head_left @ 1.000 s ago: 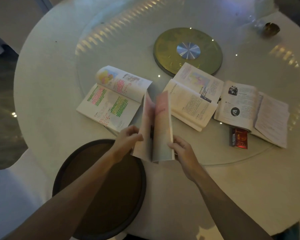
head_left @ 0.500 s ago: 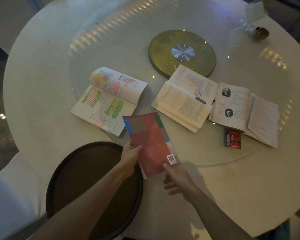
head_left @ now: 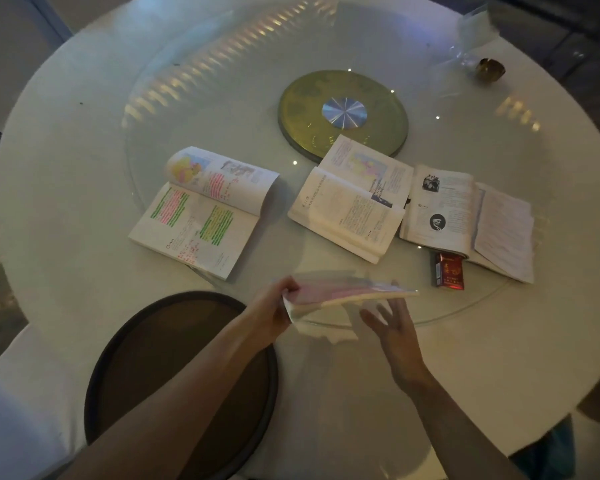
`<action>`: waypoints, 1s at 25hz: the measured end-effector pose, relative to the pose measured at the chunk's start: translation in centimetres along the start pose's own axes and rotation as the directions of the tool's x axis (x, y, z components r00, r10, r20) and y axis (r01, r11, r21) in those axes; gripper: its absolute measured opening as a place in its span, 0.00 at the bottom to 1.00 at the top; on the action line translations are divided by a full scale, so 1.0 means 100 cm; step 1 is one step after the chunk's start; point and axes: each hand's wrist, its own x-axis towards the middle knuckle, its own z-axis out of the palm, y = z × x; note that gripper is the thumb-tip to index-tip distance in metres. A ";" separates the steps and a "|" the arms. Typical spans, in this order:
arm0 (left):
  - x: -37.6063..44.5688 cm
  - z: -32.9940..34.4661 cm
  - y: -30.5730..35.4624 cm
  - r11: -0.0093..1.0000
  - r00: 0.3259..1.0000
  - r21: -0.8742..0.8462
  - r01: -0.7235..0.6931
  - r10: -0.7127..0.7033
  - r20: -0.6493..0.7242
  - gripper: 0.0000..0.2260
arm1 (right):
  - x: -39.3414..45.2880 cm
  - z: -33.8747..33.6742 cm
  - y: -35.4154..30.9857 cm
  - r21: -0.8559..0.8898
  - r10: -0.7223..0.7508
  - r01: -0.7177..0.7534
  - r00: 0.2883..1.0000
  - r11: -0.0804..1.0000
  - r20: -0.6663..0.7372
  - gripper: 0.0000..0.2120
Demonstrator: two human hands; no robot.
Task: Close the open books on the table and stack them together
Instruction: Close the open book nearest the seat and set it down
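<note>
Books — three open (head_left: 205,211) on table, one closed (head_left: 343,294) in left hand (head_left: 272,310).

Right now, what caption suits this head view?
Left hand lifts a closed red book above the round table; three open books remain.

The left hand (head_left: 274,311) grips a blurred, seemingly closed book (head_left: 343,294) above the table (head_left: 66,168); right hand (head_left: 392,323) spread beneath.
</note>
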 end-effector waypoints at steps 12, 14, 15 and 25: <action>0.017 -0.004 0.002 0.849 0.993 0.518 -0.105 0.121 0.005 0.18 | 0.036 -0.004 -0.059 -0.343 -0.105 0.108 0.994 0.933 0.026 0.08; 0.026 -0.003 -0.004 0.909 0.994 0.401 -0.111 0.108 0.030 0.22 | 0.047 -0.004 -0.060 -0.405 -0.050 0.051 0.999 0.913 0.014 0.05; 0.026 -0.001 -0.007 0.932 0.996 0.352 -0.086 0.091 0.002 0.26 | 0.053 -0.005 -0.060 -0.424 -0.014 0.022 1.000 0.906 0.022 0.03; 0.047 -0.012 -0.112 0.981 0.981 -0.133 0.141 -0.156 -0.112 0.24 | 0.147 0.029 -0.080 -0.768 0.149 0.628 0.754 0.123 0.640 0.21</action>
